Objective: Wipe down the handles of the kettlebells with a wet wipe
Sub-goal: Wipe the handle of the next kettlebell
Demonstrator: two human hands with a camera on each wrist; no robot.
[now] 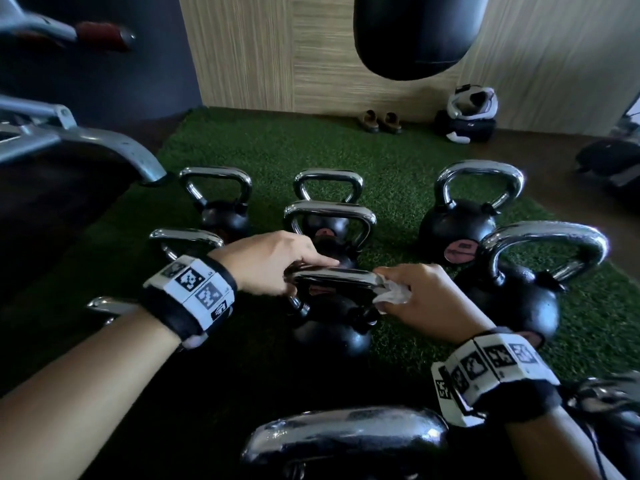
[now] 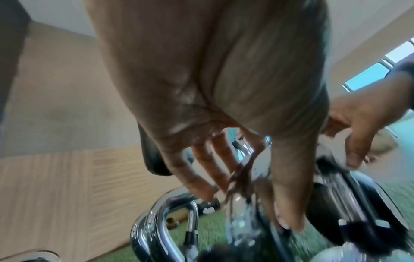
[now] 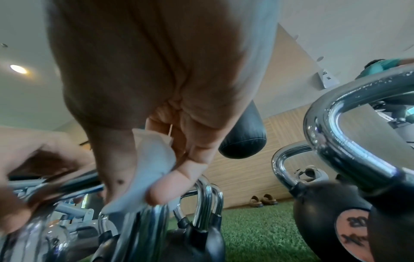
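While black kettlebells with chrome handles stood in rows on the green artificial turf [image 1: 398,161], both hands worked at the one in the middle. That kettlebell [image 1: 332,327] had a matte, rounded black body and a smooth, mirror-bright handle [image 1: 334,277] bent into a flattened loop, its top bar running left to right between the two hands. The left hand [image 1: 266,261] lay over the left end of the bar, fingers reaching across it and thumb under — in the left wrist view the fingers [image 2: 201,170] spread fairly straight along the wet-looking chrome, so whether they truly gripped the bar could not be told. The right hand [image 1: 422,299] pinched a crumpled white wet wipe [image 1: 393,294] between thumb and fingers and pressed it against the right end of the bar, where the handle curves downward; the right wrist view showed the soft, folded cloth [image 3: 150,170] held by the thumb and a fingertip right on the metal.

Just right stood a larger kettlebell [image 1: 512,299] with a thick speckled chrome handle, and behind it another [image 1: 457,230] bearing a round pinkish label. A black punching bag [image 1: 415,36] hung above — glossy, rounded at its base — before a pale wood-grain wall [image 1: 259,57]. A pair of brown shoes [image 1: 379,122] sat at the turf's far edge.
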